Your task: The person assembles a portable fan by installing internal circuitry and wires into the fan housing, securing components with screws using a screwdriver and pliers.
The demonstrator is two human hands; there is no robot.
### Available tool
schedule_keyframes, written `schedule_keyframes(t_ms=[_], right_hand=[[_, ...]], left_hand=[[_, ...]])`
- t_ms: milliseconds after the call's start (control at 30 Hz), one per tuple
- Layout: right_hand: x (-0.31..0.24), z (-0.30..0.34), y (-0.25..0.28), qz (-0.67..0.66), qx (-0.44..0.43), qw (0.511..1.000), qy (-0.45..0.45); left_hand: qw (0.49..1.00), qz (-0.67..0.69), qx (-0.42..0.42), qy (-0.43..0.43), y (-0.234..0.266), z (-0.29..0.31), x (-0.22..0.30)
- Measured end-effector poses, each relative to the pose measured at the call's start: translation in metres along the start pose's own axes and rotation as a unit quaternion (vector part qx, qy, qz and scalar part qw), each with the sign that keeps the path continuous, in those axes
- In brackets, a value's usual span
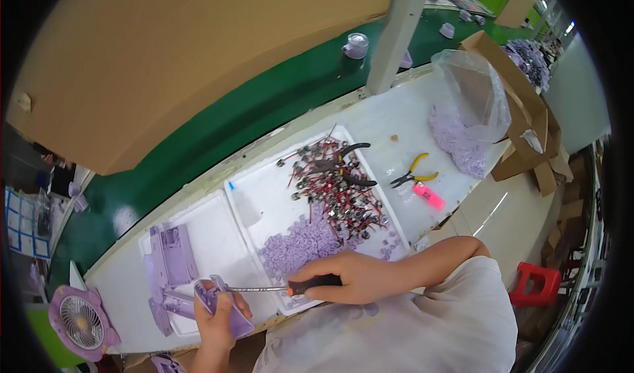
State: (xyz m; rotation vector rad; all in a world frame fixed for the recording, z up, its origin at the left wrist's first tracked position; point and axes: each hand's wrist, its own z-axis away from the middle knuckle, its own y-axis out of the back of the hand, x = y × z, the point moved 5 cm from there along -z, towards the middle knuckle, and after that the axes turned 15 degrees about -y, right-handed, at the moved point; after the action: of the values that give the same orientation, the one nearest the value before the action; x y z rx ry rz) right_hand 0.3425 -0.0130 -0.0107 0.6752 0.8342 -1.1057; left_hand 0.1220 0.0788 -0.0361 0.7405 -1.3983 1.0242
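Note:
My left hand [216,321] is closed around a lilac plastic housing [239,320] at the table's near edge. In my right hand [360,277] is a screwdriver [317,284] with a black and orange handle, held level. Its long metal shaft points left, and the tip meets the upper part of the housing; the exact contact spot is too small to make out. Just left of my left hand, more lilac housings [175,257] lie in a white foam tray [205,221]. Beyond my right hand, a second white tray [254,208] holds a heap of small lilac parts [300,241] and red-wired components [337,198].
Black-handled pliers [340,165] lie on the wired components. Yellow-handled pliers [413,171] and a pink lighter-like object [429,196] are right of the tray. A plastic bag of lilac parts [462,135], cardboard boxes [528,129], a lilac fan [82,323], a green conveyor [264,115] and a red stool [533,285] surround me.

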Motion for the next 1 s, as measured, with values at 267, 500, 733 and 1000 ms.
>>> schedule_keyframes(t_ms=[267,500,733,1000], right_hand=[[0.007,0.011,0.040,0.039,-0.120,0.992,-0.029],[0.021,0.046,0.070,-0.093,-0.040,0.995,-0.001],[0.048,0.067,0.151,0.257,0.605,0.750,-0.072],[0.056,0.024,0.173,0.444,0.635,0.633,-0.009]], left_hand=[[0.968,0.066,-0.200,0.139,-0.017,0.004,0.000],[0.978,0.204,0.002,-0.042,0.026,-0.010,0.025],[0.946,0.311,0.042,0.076,0.003,0.000,-0.013],[0.907,0.404,-0.006,0.118,-0.025,0.006,-0.035]])
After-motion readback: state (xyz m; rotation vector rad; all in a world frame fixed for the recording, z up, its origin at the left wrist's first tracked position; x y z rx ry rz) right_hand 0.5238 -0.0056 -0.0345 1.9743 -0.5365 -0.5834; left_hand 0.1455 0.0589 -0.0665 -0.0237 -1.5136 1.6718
